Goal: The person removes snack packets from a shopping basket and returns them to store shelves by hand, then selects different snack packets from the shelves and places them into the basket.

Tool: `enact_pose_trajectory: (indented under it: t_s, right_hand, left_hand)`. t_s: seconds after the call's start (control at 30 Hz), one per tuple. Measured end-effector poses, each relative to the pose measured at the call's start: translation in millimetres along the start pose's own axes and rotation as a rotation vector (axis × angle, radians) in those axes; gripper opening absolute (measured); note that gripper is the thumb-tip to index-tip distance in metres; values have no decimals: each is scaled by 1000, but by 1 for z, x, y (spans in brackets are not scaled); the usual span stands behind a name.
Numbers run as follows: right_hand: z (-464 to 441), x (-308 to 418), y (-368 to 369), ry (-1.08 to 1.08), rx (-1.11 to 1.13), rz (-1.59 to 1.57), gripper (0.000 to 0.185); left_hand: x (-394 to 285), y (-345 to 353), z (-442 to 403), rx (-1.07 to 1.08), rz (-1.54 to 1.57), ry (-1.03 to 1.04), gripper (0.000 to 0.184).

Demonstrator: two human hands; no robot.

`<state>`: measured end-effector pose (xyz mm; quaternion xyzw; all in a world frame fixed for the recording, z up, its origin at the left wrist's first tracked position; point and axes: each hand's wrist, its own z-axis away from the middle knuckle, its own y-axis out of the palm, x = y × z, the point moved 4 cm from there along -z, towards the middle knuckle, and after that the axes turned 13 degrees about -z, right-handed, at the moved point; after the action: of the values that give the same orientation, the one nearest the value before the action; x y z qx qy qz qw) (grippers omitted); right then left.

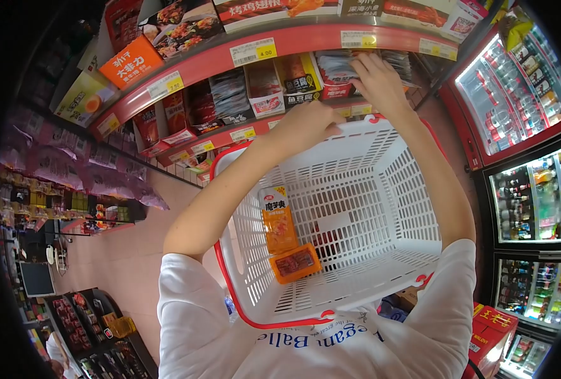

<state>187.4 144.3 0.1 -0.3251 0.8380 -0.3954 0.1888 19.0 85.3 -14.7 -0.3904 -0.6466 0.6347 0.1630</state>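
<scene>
A white plastic shopping basket (413, 215) with a red rim tilts against my front. My left hand (309, 129) is closed over its far rim, thumb on the inner side. My right hand (381, 79) reaches past the basket to the shelf, fingers apart and touching the snack packets (336, 66) standing in a display box; its fingertips are partly hidden among them. At the basket's left side lie a tall orange and white snack pack (278, 218) and a smaller orange pack (295, 263) with a dark window.
Snack boxes such as a yellow and black one (298, 74) line the red shelf (195, 72) with price tags. Lit drink fridges (536, 189) stand on the right, with a red carton (492, 331) below. Purple bags (59, 155) hang at left; a dark display rack (97, 328) stands lower left.
</scene>
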Motion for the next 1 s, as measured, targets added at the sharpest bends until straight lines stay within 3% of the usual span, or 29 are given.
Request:
enact_pose_trajectory:
  t_s: [0.37,0.77,1.0]
  right_hand:
    - [-15,5,23,121,161,105,39]
    - [-12,-2,14,89,5,-18,32]
    - [-3,-10,-2,310,66,-193,41]
  left_hand:
    - [-4,-3,5,-24,-12,-66,23]
    - [-2,2,8,-75,2,-78,23]
    - [-3,1,8,-62,28,-77,24]
